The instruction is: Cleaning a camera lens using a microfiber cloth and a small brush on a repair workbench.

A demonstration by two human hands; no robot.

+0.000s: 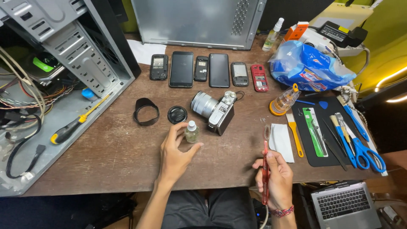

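Left hand (176, 154) is closed round a small clear bottle (191, 132) with a white cap, held upright just above the wooden table (114, 157), near the silver camera (214, 109). A red toothbrush (265, 163) is gripped by the right hand (273, 178), bristles upward, just beside a white cloth (282, 142). A black lens cap (177, 114) and lens hood (146, 111) are laid beyond the bottle, before a row of phones (210, 70).
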